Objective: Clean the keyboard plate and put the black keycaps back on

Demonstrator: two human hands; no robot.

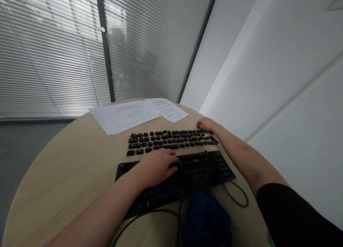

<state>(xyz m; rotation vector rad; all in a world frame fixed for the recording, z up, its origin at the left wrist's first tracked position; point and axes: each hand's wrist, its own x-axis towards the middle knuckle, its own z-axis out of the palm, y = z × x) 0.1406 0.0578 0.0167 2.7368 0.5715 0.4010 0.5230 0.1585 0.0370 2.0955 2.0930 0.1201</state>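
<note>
A black keyboard lies on the table near me, many of its key positions bare in the dark frame. My left hand rests on its upper middle, fingers bent and somewhat apart, with no held thing visible. Beyond the keyboard, loose black keycaps are laid out in rows on the wood. My right hand is at the far right end of these rows, its fingertips pinched on a small dark keycap that touches or nearly touches the table.
Printed paper sheets lie towards the table's far edge. A dark blue cloth-like item sits at the near edge, below the keyboard. Black cable loops beside the keyboard. The round wooden table stands near a white wall and blinds.
</note>
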